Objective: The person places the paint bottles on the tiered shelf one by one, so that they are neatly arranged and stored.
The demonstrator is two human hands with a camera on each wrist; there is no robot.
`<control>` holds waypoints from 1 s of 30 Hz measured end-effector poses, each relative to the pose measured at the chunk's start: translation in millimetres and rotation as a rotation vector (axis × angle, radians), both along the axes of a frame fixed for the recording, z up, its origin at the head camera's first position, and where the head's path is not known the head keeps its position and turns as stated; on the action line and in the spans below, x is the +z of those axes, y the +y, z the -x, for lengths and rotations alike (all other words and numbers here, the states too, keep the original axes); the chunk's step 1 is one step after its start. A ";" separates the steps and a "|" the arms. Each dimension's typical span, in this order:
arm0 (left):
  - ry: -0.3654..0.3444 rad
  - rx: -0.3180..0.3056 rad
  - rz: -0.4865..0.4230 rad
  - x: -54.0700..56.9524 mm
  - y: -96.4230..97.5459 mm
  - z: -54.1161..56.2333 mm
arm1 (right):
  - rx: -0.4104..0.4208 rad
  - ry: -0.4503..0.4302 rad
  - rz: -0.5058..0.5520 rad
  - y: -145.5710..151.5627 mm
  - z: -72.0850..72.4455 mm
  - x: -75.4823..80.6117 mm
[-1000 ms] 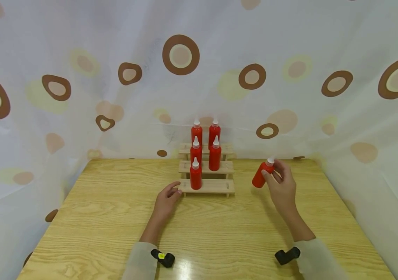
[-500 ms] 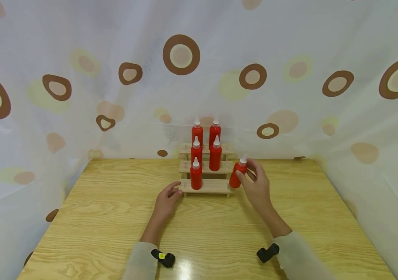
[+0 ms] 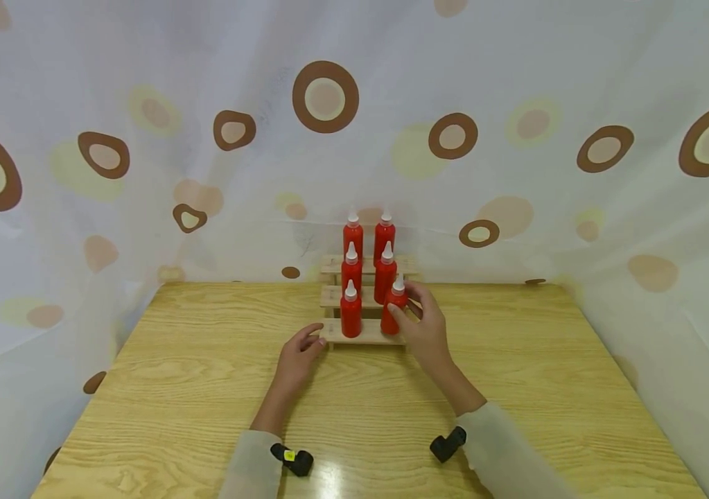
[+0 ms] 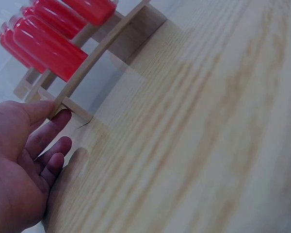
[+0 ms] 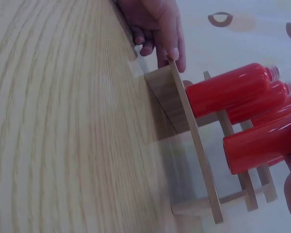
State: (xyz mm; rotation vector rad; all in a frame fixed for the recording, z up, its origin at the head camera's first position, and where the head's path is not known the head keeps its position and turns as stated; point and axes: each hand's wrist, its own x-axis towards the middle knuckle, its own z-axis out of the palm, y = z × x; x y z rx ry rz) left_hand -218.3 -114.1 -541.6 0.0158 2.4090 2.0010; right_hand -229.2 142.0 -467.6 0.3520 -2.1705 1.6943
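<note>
A three-step wooden rack point(image 3: 369, 338) stands on the table with red squeeze bottles with white pointed caps. Two bottles stand on the top step and two on the middle one. At the left of the lowest step stands another bottle point(image 3: 351, 317). My right hand point(image 3: 427, 334) holds a red squeeze bottle point(image 5: 262, 143) between thumb and fingers, tilted slightly. In the right wrist view its base hangs a little above the right part of the lowest step. My left hand point(image 3: 296, 357) pinches the left end of that step with thumb and forefinger point(image 4: 51, 131).
The wood-grain table point(image 3: 204, 374) extends around the rack on both sides and in front. A pale curtain point(image 3: 254, 173) with brown ring patterns hangs close behind the rack and along both sides.
My right hand has carried the bottle leftward from beside the rack to over the right part of its lowest step. The left hand stays at the rack's left end.
</note>
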 end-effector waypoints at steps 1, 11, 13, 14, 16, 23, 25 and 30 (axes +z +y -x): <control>-0.001 0.000 0.000 0.3 0.4 0.0 | 0.003 -0.003 -0.002 -1.8 0.8 -1.1; -0.022 0.001 0.009 18.2 6.4 -7.8 | 0.024 -0.044 -0.026 -12.4 2.4 -15.3; -0.027 -0.006 0.018 24.9 6.9 -10.7 | 0.022 -0.045 -0.032 -13.5 0.4 -15.2; -0.025 -0.011 0.022 26.9 6.9 -11.6 | 0.019 -0.041 -0.034 -13.9 -0.5 -14.9; -0.026 -0.012 0.021 26.8 6.6 -11.8 | 0.018 -0.033 -0.032 -14.4 -2.5 -14.0; -0.010 0.007 0.011 4.6 1.8 -4.1 | 0.010 -0.004 -0.039 -17.1 -4.5 -12.5; -0.008 0.004 0.010 1.3 0.4 -2.8 | 0.006 0.002 -0.041 -17.8 -4.8 -11.9; -0.011 0.004 0.012 -1.8 -1.0 -1.2 | 0.002 0.028 -0.035 -18.9 -6.0 -10.5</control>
